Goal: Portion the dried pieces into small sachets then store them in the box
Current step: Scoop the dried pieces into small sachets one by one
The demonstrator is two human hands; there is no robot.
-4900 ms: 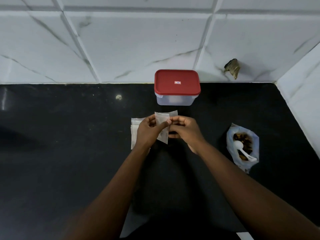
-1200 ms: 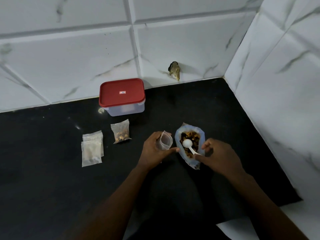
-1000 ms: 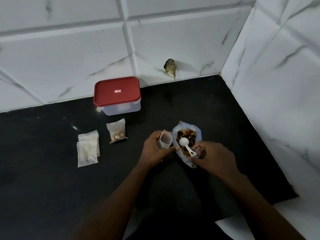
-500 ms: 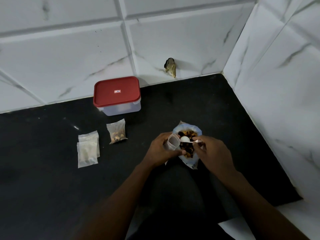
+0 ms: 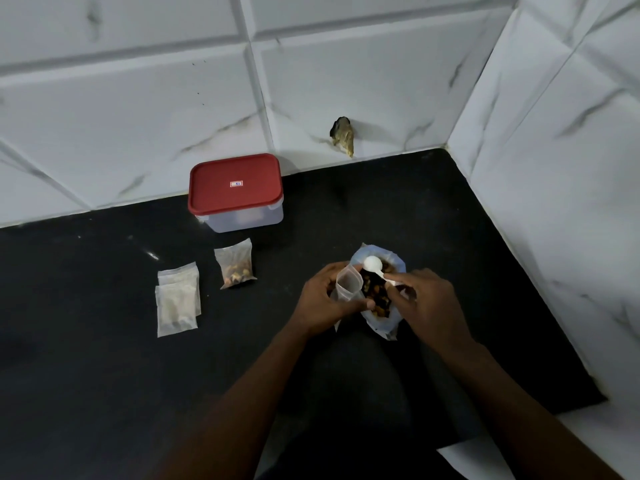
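1. Because its mouth has to meet the scoop, the small sachet (image 5: 349,287) is gripped upright in the left hand (image 5: 322,301). The fingers curl round it and bow the top into an open ring, hard against the bag of dried pieces (image 5: 379,303).
2. The right hand (image 5: 429,303) pinches the handle of the white plastic scoop (image 5: 373,264). Its round bowl hangs over the bag's far lip, just beside the sachet's mouth. I cannot tell whether it is loaded.
3. The bag is soft bluish film, slumped open on the black worktop (image 5: 104,358) toward its right edge. The pieces inside are brown and amber, lumpy and irregular.
4. A filled sachet (image 5: 236,268) lies flat just in front of the box (image 5: 235,192), probably parked there for storing. It is thin clear film with the lumps gathered at its near end.
5. The empty sachets (image 5: 177,299), flat and frosted, overlap nearer the left edge, within easy reach.
6. The box is a translucent, round-cornered tub at the back edge against the tiled wall (image 5: 138,116). Its glossy red lid is on, so I judge storing has not begun.
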